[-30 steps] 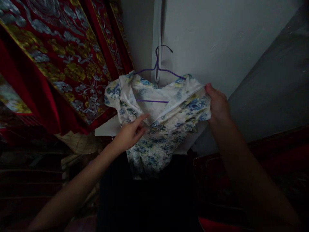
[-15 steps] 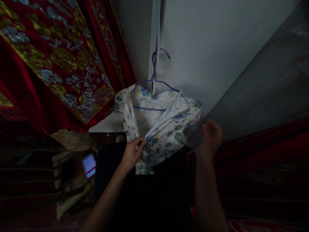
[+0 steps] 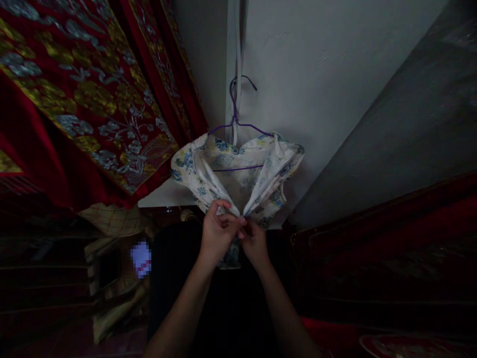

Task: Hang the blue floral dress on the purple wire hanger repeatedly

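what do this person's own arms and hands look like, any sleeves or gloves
The left hand and right hand are bare, with no gloves. The left forearm and right forearm show no sleeves within the frame, and no watch or bracelet is visible. It's too dim to rule out rings.

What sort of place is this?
Likely a dim room in a home or shop, perhaps with a ceremonial corner: red cloth embroidered in gold and silver, a pale wall, and a floral garment on a purple hanger.
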{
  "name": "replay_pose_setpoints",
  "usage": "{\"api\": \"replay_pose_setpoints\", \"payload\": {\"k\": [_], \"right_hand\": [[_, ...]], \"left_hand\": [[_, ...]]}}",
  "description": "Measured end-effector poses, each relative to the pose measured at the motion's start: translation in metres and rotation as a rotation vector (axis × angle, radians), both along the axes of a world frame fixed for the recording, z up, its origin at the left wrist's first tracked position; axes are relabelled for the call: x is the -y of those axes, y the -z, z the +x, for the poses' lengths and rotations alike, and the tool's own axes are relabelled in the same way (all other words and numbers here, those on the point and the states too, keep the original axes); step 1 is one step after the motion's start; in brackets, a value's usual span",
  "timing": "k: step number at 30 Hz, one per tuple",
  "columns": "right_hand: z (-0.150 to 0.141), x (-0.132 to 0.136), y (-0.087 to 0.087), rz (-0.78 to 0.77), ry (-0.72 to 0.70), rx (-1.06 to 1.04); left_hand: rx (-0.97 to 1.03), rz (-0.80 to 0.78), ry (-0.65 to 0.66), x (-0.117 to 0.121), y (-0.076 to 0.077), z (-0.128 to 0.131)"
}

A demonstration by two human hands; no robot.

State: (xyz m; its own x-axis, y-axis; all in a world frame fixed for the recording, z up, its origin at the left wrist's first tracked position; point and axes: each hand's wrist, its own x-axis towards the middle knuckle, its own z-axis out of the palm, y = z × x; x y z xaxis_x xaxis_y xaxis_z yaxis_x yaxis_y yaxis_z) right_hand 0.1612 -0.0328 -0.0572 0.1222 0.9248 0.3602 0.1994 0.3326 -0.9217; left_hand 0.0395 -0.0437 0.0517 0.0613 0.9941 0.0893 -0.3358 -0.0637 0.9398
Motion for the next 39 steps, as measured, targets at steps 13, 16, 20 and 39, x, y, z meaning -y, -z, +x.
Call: {"api": "replay_pose_setpoints", "payload": {"k": [13,16,20,39], "right_hand": [[0.033,-0.029,-0.014,-0.011,-0.081,0.050],[0.041,-0.040,-0.077,0.150,-0.058,-0.001],[0.038,-0.061,-0.169,0.433,-0.117,0.039],[0.108,-0.060,-0.235,0.744,0.271,-0.488]], "left_hand": [[0.037,0.293,-0.068,-0.082,-0.161,0.007],[-0.028,0.351,0.001,-0.078,-0.136,0.004],[-0.071,0.436,0.044,-0.076,-0.114,0.001],[-0.586,0.493,-0.089,-0.066,-0.019,-0.008]]}}
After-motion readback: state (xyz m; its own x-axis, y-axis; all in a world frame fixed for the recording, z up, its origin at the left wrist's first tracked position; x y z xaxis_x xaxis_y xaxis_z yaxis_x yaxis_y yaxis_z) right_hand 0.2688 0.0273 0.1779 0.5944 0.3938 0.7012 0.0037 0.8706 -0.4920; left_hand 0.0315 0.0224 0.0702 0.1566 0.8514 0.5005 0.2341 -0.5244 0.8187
